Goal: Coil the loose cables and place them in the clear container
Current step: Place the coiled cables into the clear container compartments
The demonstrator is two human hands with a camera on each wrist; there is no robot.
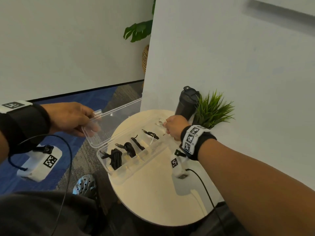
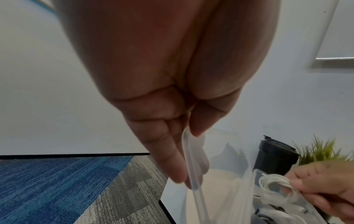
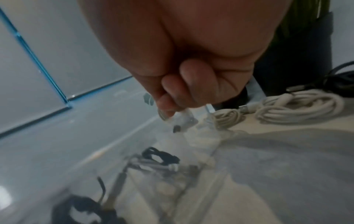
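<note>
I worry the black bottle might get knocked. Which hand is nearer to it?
Right. The right hand holds a white cable over the container's far end, just in front of the bottle. The left hand holds the lid, farther off.

Left hand [image 2: 162, 94] fills frame centre, fingers [image 2: 168, 159] pinching the edge of a clear lid [image 2: 193, 174]. Lower right: right hand [image 2: 325, 186] holds a coiled white cable [image 2: 277, 184]. Black bottle [image 2: 272, 157] and green plant [image 2: 321, 150] at right edge. Blue-grey carpet [image 2: 67, 189] lower left.
</note>
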